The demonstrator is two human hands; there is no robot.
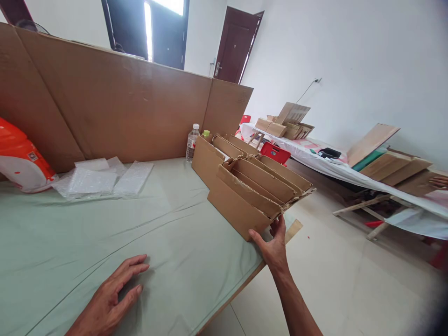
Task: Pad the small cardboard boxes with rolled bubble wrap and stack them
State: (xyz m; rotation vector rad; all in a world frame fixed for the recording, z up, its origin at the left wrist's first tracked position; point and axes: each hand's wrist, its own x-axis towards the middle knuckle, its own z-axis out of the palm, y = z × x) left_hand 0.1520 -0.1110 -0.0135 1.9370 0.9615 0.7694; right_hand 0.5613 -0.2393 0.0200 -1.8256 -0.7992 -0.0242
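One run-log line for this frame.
right hand: touching cardboard box corner | left hand: flat on green cloth | bubble wrap: apart

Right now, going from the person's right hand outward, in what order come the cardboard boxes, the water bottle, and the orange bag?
1. Cardboard boxes: right hand touches the nearest one's corner at the table's right edge.
2. Water bottle: behind the boxes, by the cardboard wall.
3. Orange bag: far left of the table.
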